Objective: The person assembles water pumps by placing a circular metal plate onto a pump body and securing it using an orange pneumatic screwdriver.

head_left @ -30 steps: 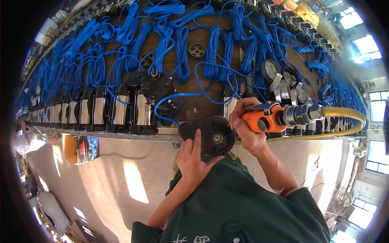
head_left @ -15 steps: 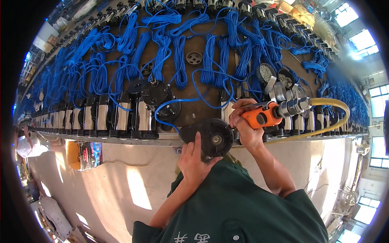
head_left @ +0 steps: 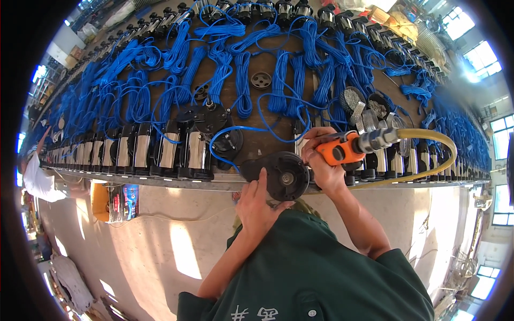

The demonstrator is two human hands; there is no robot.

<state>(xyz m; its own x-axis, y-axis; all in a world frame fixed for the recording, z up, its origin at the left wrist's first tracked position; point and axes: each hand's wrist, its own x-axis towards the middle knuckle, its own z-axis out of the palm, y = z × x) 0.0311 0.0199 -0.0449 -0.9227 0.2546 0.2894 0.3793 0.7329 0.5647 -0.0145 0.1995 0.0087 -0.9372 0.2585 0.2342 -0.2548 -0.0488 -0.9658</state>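
My left hand (head_left: 256,207) steadies a black pump body (head_left: 274,170) at the bench's near edge, its index finger lying along the side and its thumb underneath. The round end of that body faces me, with a small metal bearing or shaft hole in its middle. My right hand (head_left: 326,170), just right of the body, is wrapped round an orange air tool (head_left: 338,151) with a metal hose coupling. Its working tip is hidden by my fingers. A blue cable (head_left: 217,152) curves down to the body's left side. Another pump with a black end (head_left: 211,120) stands to the left.
Rows of steel-and-black pumps (head_left: 142,150) line the bench. Bundled blue cables (head_left: 243,85) cover its middle. Metal scoops and cups of small parts (head_left: 353,101) sit right. A yellow hose (head_left: 447,144) loops right. At far left, a person's white clothing (head_left: 40,179) shows. An open box (head_left: 115,202) stands below.
My view has shifted slightly. The orange air tool has tipped a little, its coupling shifting left. At far left, the person in white has moved and an arm now reaches to the bench.
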